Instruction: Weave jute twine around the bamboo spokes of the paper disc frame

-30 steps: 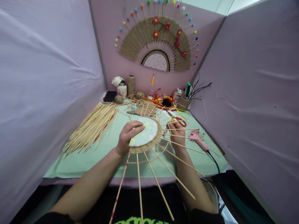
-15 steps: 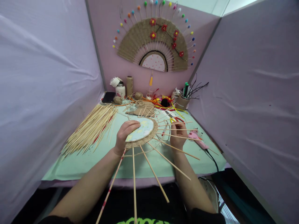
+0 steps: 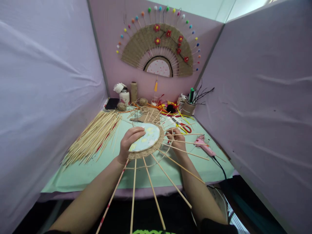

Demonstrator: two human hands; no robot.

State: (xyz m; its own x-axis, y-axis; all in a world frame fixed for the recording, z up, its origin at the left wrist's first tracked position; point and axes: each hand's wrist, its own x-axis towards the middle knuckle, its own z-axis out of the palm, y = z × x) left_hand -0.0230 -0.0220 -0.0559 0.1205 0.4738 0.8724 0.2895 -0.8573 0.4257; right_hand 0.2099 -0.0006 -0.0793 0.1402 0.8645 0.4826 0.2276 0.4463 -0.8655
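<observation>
My left hand [image 3: 130,141] is closed on the left edge of a round woven piece, thumb side over its pale blue and yellow centre [image 3: 147,138]. A band of wound twine [image 3: 146,152] rims this disc, and bamboo sticks [image 3: 152,191] fan out from it toward me and to the right. My right hand [image 3: 176,139] is among the right-hand sticks, fingers pinched on a strand of twine [image 3: 161,158]. That strand curves loosely from the disc's near left, past the front sticks, up to the right fingers. The fingertips are partly hidden by sticks.
A bundle of bamboo sticks [image 3: 94,138] lies at left. Scissors [image 3: 184,127] and a pink glue gun [image 3: 204,145] lie at right. Cardboard [image 3: 148,116], twine balls [image 3: 143,102], a bottle [image 3: 124,97] and a pen pot [image 3: 188,107] stand behind. A decorated fan [image 3: 136,45] hangs on the back wall.
My right hand has moved left, closer to the disc, and the twine now hangs in a wider curve. The scissors show more fully. My left hand keeps its hold; the camera view has shifted slightly.
</observation>
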